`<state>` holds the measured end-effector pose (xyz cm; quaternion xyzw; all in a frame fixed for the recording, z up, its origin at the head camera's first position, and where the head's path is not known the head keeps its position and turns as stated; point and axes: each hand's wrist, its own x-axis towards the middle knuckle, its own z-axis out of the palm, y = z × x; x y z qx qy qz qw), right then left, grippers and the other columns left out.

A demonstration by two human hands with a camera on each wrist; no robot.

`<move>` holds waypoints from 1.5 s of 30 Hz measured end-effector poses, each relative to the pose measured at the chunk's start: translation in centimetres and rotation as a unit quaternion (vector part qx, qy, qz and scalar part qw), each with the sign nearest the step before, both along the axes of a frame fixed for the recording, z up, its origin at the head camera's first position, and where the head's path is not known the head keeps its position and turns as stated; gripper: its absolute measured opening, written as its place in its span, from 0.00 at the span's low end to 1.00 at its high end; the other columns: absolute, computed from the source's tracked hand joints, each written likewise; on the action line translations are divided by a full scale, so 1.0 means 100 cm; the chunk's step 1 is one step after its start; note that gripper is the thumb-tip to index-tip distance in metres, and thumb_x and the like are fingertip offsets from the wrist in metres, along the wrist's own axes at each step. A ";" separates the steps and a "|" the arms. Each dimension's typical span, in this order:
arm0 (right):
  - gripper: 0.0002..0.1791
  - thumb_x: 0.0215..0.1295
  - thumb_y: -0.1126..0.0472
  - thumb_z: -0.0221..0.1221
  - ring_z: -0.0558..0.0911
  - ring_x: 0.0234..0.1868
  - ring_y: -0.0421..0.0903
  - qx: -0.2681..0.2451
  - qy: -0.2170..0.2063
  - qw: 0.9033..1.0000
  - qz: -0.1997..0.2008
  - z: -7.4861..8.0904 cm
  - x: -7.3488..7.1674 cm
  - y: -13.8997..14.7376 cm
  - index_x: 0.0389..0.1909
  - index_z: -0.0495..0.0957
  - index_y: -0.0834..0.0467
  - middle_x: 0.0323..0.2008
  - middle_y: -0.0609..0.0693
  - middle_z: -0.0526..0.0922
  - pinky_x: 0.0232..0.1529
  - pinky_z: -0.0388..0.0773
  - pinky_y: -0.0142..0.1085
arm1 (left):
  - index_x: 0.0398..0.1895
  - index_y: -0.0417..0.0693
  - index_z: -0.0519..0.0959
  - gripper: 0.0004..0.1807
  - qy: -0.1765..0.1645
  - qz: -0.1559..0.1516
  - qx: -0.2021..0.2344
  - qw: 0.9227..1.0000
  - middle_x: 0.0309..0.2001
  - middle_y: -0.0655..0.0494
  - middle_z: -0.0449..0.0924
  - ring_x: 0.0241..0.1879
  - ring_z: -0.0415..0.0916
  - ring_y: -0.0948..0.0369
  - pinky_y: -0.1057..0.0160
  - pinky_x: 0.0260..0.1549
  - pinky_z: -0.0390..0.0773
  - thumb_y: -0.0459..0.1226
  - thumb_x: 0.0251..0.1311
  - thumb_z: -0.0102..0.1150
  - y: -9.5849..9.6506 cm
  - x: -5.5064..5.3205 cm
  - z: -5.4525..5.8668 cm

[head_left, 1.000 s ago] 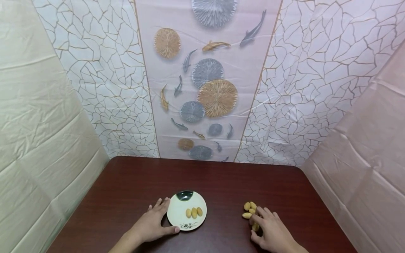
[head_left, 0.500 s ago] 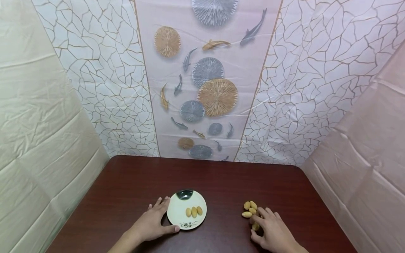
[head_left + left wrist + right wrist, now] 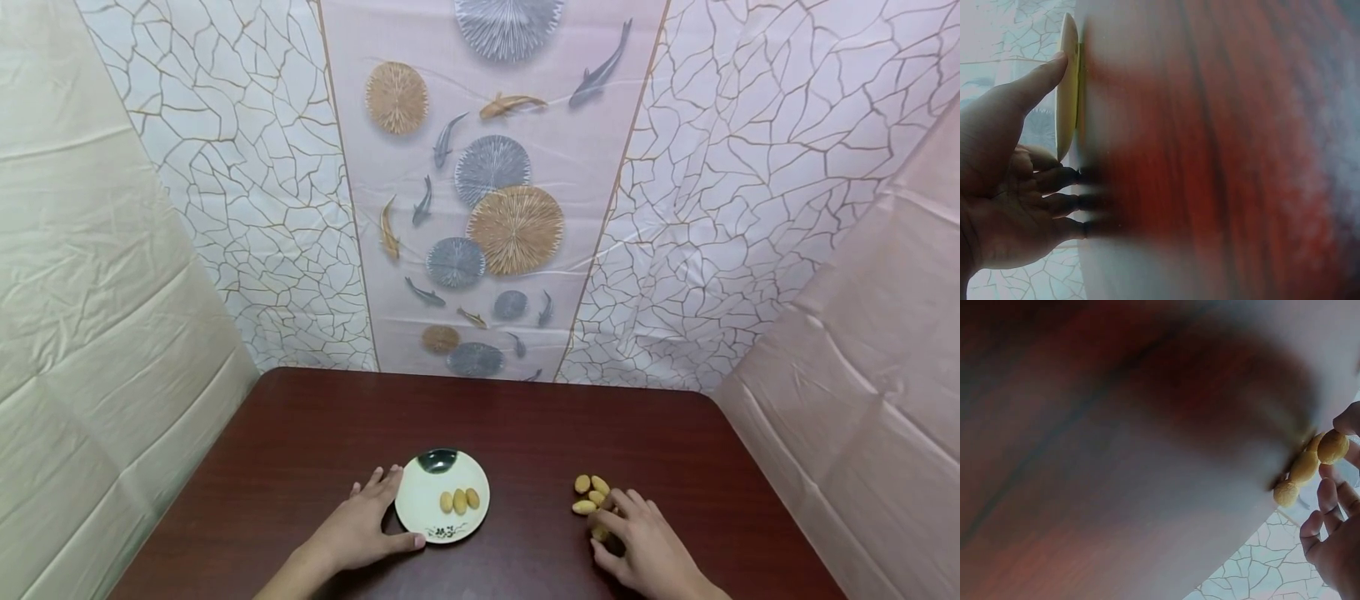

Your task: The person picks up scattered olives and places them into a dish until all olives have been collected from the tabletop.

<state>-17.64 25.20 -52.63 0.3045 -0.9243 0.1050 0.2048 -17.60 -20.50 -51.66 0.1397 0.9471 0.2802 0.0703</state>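
Observation:
A round, pale plate (image 3: 420,518) with a dark green patch carries three yellow-brown oval, nut-like pieces (image 3: 460,502). At its left edge is my left hand (image 3: 358,527), fingers spread, thumb (image 3: 1054,67) touching the rim. Far to the right, several more oval pieces (image 3: 583,507) lie in a loose cluster. My right hand (image 3: 643,537) reaches over the near side of that cluster. Its thumb and a finger pinch one oval piece (image 3: 1333,447), seen in the right wrist view beside other pieces (image 3: 1304,467). The hand partly hides the cluster in the head view.
Everything rests on a dark red-brown wooden table (image 3: 480,417) with rounded far corners. Behind it hangs a patterned cloth (image 3: 517,229) with fish and round motifs. Beige cloth (image 3: 112,333) closes in the left side, and more beige cloth (image 3: 870,358) the right.
My right thumb and fingers have closed slightly and shifted a little left around a piece at the near side of the cluster. The left hand and plate keep their place.

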 end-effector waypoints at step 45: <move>0.19 0.53 0.59 0.83 0.78 0.46 0.38 -0.058 0.059 0.991 0.104 0.019 -0.029 -0.092 0.44 0.89 0.42 0.46 0.39 0.84 0.44 0.73 0.42 | 0.87 0.36 0.61 0.67 -0.001 -0.014 -0.021 1.000 0.85 0.39 0.64 0.85 0.58 0.31 0.24 0.80 0.61 0.69 0.56 0.76 0.003 -0.005 0.008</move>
